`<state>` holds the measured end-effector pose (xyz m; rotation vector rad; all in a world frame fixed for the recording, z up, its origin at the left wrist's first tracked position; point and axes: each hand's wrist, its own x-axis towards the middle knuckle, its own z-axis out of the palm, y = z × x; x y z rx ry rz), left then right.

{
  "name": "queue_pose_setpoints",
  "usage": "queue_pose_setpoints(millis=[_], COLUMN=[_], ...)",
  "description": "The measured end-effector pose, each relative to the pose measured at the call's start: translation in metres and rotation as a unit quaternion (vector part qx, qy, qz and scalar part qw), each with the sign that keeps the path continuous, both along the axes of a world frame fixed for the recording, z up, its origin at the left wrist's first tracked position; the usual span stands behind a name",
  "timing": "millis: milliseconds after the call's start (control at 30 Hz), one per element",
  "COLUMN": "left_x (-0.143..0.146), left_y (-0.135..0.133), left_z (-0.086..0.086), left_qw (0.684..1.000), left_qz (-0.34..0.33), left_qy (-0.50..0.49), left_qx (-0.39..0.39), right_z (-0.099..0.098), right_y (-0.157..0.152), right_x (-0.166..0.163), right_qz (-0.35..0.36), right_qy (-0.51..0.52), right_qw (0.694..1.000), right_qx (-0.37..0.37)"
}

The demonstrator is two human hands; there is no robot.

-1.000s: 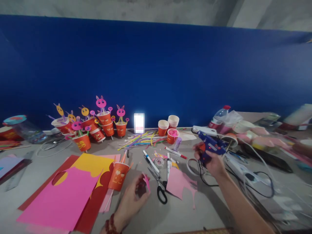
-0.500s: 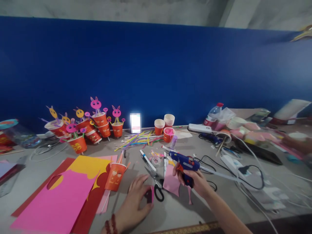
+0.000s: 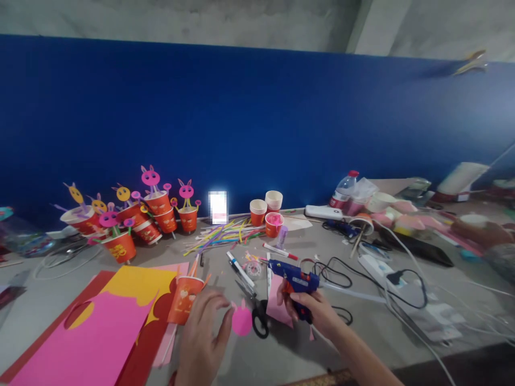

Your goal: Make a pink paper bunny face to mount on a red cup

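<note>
My right hand (image 3: 300, 305) grips a blue hot glue gun (image 3: 295, 276), its nozzle pointing left over the table. A clear glue stick sticks out of its back. My left hand (image 3: 205, 329) is curved, thumb and fingers apart, beside a round pink paper rabbit head (image 3: 242, 320) that shows its flat face. Whether a fingertip touches its left edge is hard to tell. Scissors with black handles (image 3: 260, 319) lie just right of the rabbit head. An orange paper cup (image 3: 185, 300) with straw-like sticks stands behind my left hand. Pink paper (image 3: 277, 303) lies under the glue gun.
Pink, yellow and red paper sheets (image 3: 92, 343) cover the left. Finished rabbit cups (image 3: 155, 214) stand behind them. Coloured pipe cleaners (image 3: 225, 236), stacked paper cups (image 3: 258, 212) and markers (image 3: 240, 265) lie mid-table. A power strip (image 3: 382, 273) and cables spread at right.
The pink rabbit head was tilted edge-on in my left hand and now shows its face, with the fingers to its left. The glue gun has shifted slightly left in the view.
</note>
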<state>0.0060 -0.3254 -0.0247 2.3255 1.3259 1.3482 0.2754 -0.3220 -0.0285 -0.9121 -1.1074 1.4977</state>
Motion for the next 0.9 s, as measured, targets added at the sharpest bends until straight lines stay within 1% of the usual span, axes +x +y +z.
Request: queue_pose_setpoints(millis=[67,133,200,267,433,600,667,833,900], left_x=[0.017,0.033,0.046,0.055,0.062,0.065,0.063,0.050,0.047], left_y=[0.009,0.019,0.028,0.035,0.041,0.043,0.044,0.047,0.048], left_z=[0.029,0.053,0.069,0.078,0.082,0.084,0.083,0.077,0.075], left_qw=[0.999,0.996,0.993,0.991,0.986,0.984,0.986,0.995,0.996], left_qz=[-0.046,-0.082,-0.108,-0.126,-0.136,-0.133,-0.130,-0.092,-0.089], left_qy=[0.007,0.016,0.025,0.042,0.090,0.110,0.097,0.004,0.001], left_qx=[0.021,0.026,0.032,0.033,0.024,0.033,0.030,0.035,0.028], right_z=[-0.002,-0.004,-0.004,-0.003,0.002,0.003,0.005,0.008,0.005], right_y=[-0.002,-0.002,-0.003,-0.003,-0.004,-0.004,-0.003,-0.004,-0.005], right_x=[-0.003,-0.004,-0.004,-0.003,0.000,0.000,-0.002,-0.004,-0.003], right_qz=[0.001,0.004,0.011,0.022,0.033,0.033,0.036,0.009,0.001], right_qy=[-0.015,-0.047,-0.078,-0.105,-0.166,-0.182,-0.174,-0.119,-0.092], right_qw=[1.000,0.999,0.997,0.994,0.986,0.983,0.984,0.993,0.996], right_qx=[-0.010,-0.017,-0.017,-0.012,-0.001,-0.007,-0.009,-0.013,-0.020])
